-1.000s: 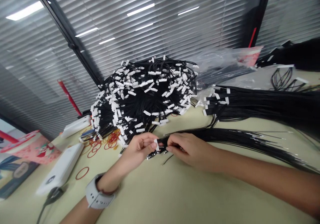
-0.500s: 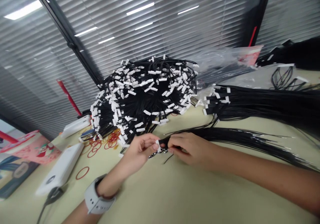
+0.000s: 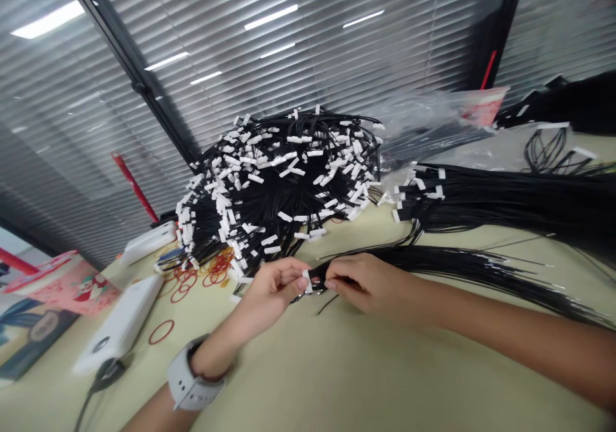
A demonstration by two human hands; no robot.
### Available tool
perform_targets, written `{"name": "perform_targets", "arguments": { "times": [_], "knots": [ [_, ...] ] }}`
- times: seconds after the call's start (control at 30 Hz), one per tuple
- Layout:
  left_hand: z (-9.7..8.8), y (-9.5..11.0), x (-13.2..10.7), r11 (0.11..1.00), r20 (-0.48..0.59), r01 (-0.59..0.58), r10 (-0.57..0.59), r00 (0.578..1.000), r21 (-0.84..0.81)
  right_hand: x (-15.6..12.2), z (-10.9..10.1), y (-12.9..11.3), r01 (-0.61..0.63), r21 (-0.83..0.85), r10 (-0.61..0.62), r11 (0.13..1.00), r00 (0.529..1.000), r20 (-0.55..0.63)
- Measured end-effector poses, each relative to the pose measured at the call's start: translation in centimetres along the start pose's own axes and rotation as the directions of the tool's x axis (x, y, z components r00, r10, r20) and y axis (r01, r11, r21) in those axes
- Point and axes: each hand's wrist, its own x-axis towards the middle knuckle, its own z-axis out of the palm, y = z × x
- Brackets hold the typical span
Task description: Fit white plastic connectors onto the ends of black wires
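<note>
Partly hidden by hands (image 3: 369, 284) | white connector (image 3: 308, 282) | black wires (image 3: 433, 260) | right grip unclear

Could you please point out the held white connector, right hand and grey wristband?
White connector (image 3: 307, 282), head view: its face.
Right hand (image 3: 368, 282), head view: its back.
Grey wristband (image 3: 187, 384), head view: its outer side.

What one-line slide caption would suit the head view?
The left hand pinches a white connector; the right hand holds black wires near a cable heap.
</note>
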Motion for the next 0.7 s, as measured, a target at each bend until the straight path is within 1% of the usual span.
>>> {"name": "perform_targets", "arguments": {
  "times": [0.13,0.23,0.37,0.47,0.6,0.7],
  "knots": [
    [0.11,-0.09,0.00,0.999,-0.009,0.042,-0.042,0.999,-0.035,-0.17,0.21,-0.03,0.026,-0.125,-0.029,0.992,0.999,-0.024],
    [0.37,0.10,-0.19,0.997,-0.003,0.056,-0.056,0.998,-0.044,-0.27,0.30,-0.08,0.008,-0.156,-0.014,0.988,0.999,-0.037],
    [0.71,0.25,-0.33,0.999,0.008,0.033,-0.033,0.999,-0.025,-0.26,0.48,0.06,-0.034,-0.034,0.032,0.999,0.997,-0.074],
    [0.71,-0.04,-0.17,0.997,0.014,0.035,-0.034,0.999,-0.067,-0.18,0.59,0.27,-0.045,0.057,0.049,0.997,0.996,-0.072],
    [0.55,-0.54,0.07,0.981,0.011,0.074,-0.073,0.997,-0.179,-0.07,0.29,0.21,-0.037,0.095,0.040,0.995,0.999,-0.031],
    [0.62,-0.52,0.09,0.974,0.005,0.091,-0.092,0.996,-0.206,-0.05,-0.22,0.10,-0.020,0.091,0.019,0.996,1.000,0.008]
  ]
}}
